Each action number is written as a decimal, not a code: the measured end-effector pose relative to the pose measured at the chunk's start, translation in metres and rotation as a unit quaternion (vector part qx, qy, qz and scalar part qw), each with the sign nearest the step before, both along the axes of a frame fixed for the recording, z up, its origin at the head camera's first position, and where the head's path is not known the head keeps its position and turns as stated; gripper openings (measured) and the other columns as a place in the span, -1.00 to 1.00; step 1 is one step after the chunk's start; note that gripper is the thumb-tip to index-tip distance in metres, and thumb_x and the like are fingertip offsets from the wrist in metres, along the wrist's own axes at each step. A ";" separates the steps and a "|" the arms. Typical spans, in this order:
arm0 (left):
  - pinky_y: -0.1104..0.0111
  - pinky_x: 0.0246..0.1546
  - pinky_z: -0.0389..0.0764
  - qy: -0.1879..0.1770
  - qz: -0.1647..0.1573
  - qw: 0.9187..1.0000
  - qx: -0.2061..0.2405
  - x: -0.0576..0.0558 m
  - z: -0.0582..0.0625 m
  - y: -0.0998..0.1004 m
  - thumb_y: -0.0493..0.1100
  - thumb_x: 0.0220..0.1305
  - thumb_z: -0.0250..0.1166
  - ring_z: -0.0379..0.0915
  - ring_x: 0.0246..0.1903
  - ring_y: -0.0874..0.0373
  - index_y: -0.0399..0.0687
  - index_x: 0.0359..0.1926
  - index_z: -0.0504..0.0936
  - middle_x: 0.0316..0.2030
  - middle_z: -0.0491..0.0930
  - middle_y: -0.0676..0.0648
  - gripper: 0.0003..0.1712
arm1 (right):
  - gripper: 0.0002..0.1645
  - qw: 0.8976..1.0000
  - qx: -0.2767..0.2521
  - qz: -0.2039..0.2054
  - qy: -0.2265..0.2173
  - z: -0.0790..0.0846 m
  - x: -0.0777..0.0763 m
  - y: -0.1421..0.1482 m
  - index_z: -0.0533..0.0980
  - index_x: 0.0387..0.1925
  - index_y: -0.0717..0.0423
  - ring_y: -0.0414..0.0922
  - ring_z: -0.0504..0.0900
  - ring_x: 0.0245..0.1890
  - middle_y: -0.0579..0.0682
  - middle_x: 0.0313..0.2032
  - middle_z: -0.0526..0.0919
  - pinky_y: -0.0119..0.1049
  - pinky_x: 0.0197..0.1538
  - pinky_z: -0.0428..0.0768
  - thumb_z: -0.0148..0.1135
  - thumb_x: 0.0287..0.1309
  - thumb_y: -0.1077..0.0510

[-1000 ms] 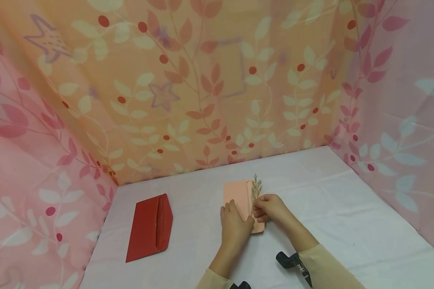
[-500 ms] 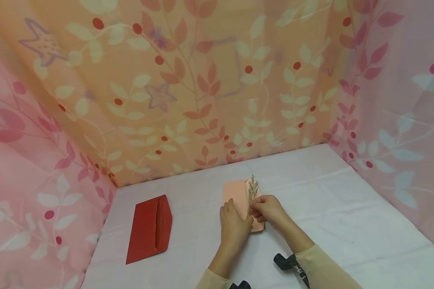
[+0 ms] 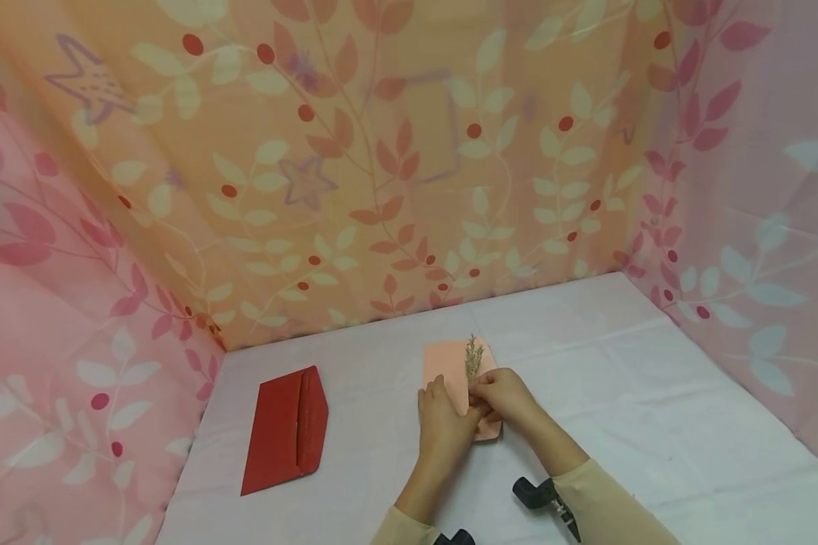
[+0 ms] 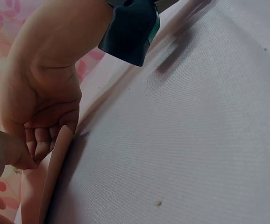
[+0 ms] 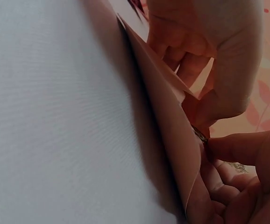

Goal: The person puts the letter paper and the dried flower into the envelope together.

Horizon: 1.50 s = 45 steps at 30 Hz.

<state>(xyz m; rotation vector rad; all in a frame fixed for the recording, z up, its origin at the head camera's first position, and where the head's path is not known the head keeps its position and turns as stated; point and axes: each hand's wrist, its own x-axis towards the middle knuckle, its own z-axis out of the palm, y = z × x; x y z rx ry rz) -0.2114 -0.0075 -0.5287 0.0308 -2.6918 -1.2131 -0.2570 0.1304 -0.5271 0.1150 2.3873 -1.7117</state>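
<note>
A pink envelope (image 3: 441, 359) lies on the white cloth with its flap side to the right. My left hand (image 3: 446, 424) holds it, fingers over the front and thumb at the opening. In the right wrist view the pocket edge of the envelope (image 5: 167, 130) stands lifted near that thumb. Between thumb and fingertips, my right hand (image 3: 511, 395) pinches a sprig of dried flowers (image 3: 473, 359). Its feathery top points away from me and overlaps the envelope's opening. The stem's lower end is hidden by the hands.
A red envelope (image 3: 279, 424), its flap open to the right, lies to the left on the white-covered table (image 3: 375, 469). Patterned curtains (image 3: 382, 189) enclose the back and both sides. Dark camera mounts (image 3: 535, 493) are at the wrists.
The sprig has moved left with my right hand, from the envelope's flap side to over the opening's edge. My left hand stays on the pink envelope; the red envelope has not moved.
</note>
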 end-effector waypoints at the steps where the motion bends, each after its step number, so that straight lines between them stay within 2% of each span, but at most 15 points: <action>1: -0.18 0.44 0.22 0.000 0.000 1.000 0.002 0.000 0.000 0.000 -0.07 0.03 0.52 0.08 0.45 -0.49 -0.42 0.42 0.30 0.35 0.38 -0.44 0.01 | -0.76 1.000 -0.006 0.004 -0.005 0.001 0.000 0.000 0.70 -0.32 0.29 -0.17 0.70 -0.59 0.03 -0.48 0.76 -0.31 -0.55 0.66 0.24 0.33 0.18; 4: -0.19 0.43 0.22 0.002 -0.002 1.000 0.002 0.000 0.001 0.001 0.01 0.04 0.55 0.09 0.45 -0.49 -0.42 0.42 0.30 0.35 0.38 -0.43 0.04 | -0.73 0.999 -0.033 0.017 -0.019 0.003 -0.001 0.001 0.67 -0.22 0.36 -0.18 0.70 -0.59 0.07 -0.44 0.77 -0.26 -0.54 0.69 0.20 0.37 0.19; 9: -0.21 0.42 0.23 0.006 -0.005 1.000 -0.002 0.001 0.004 0.001 0.01 0.08 0.54 0.11 0.43 -0.50 -0.43 0.41 0.31 0.34 0.39 -0.43 0.02 | -0.70 0.995 -0.087 0.029 -0.041 0.004 -0.002 0.002 0.62 -0.13 0.45 -0.15 0.72 -0.60 0.16 -0.39 0.78 -0.19 -0.50 0.73 0.15 0.40 0.21; 15: -0.20 0.43 0.23 0.009 0.000 1.000 -0.009 0.001 0.004 0.001 -0.14 0.04 0.48 0.13 0.43 -0.47 -0.44 0.39 0.31 0.34 0.39 -0.45 -0.06 | -0.68 0.990 -0.120 0.038 -0.059 0.002 -0.003 0.002 0.60 -0.13 0.47 -0.14 0.74 -0.57 0.14 -0.44 0.76 -0.16 -0.44 0.75 0.09 0.42 0.22; 22: -0.20 0.42 0.24 0.010 0.000 1.000 -0.007 0.000 0.003 0.001 -0.21 -0.01 0.45 0.13 0.43 -0.49 -0.46 0.39 0.31 0.33 0.38 -0.47 -0.06 | -0.60 0.987 -0.139 0.055 -0.067 0.001 -0.005 0.002 0.56 -0.03 0.50 -0.11 0.77 -0.48 0.18 -0.31 0.77 -0.17 -0.38 0.77 0.02 0.48 0.18; 33: -0.19 0.42 0.25 0.018 0.001 1.000 -0.014 0.002 0.001 0.001 -0.15 0.04 0.48 0.17 0.41 -0.47 -0.45 0.37 0.34 0.31 0.42 -0.45 -0.08 | -0.67 0.984 -0.157 0.012 -0.079 -0.007 -0.007 -0.001 0.50 -0.08 0.43 -0.15 0.71 -0.53 0.14 -0.32 0.72 -0.16 -0.42 0.76 0.08 0.50 0.15; 45: -0.21 0.41 0.25 0.001 0.005 1.000 0.007 0.002 0.003 0.001 -0.05 0.07 0.56 0.12 0.42 -0.51 -0.42 0.40 0.32 0.33 0.39 -0.45 -0.01 | -0.75 0.987 -0.147 -0.006 -0.065 -0.009 -0.007 -0.001 0.51 -0.21 0.34 -0.17 0.69 -0.63 0.15 -0.32 0.74 -0.20 -0.55 0.71 0.11 0.48 0.17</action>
